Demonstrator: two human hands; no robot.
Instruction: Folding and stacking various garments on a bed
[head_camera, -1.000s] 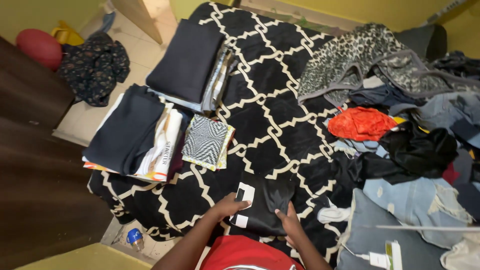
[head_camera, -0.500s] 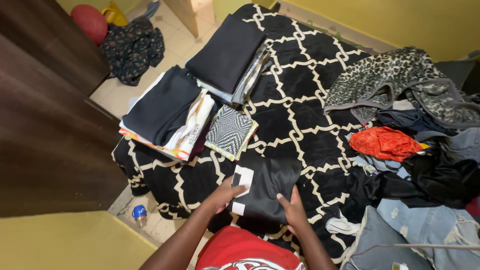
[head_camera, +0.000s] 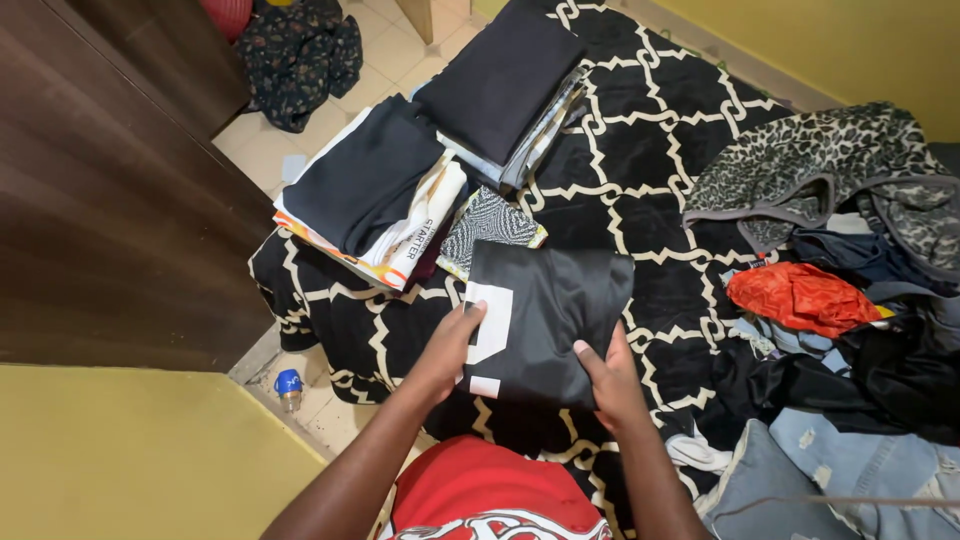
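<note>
**Bed surface and surrounding room: condition as found**

We found both hands on a folded black garment (head_camera: 545, 320) with a white printed patch, held just above the black blanket with the cream lattice pattern (head_camera: 650, 140) that covered the bed. The left hand (head_camera: 447, 345) gripped the garment's near left edge, fingers curled over the white patch. The right hand (head_camera: 610, 375) pinched its near right corner, thumb on top.

Taking the garment as our landmark: touching its far left corner lay a small folded zigzag-patterned cloth (head_camera: 490, 225). Beyond that, to the left, sat a stack of folded clothes with a black top layer (head_camera: 365, 190); a second dark folded stack (head_camera: 505, 85) lay farther off. To the right we noted an unsorted heap, including a leopard-print piece (head_camera: 810, 165), an orange cloth (head_camera: 800, 297) and denim (head_camera: 850, 470).

Left of the garment stood a dark wooden panel (head_camera: 110, 200). A small blue-capped bottle (head_camera: 289, 388) lay on the tiled floor (head_camera: 395, 45) below the bed edge. Yellow walls (head_camera: 850, 40) enclosed the room.
</note>
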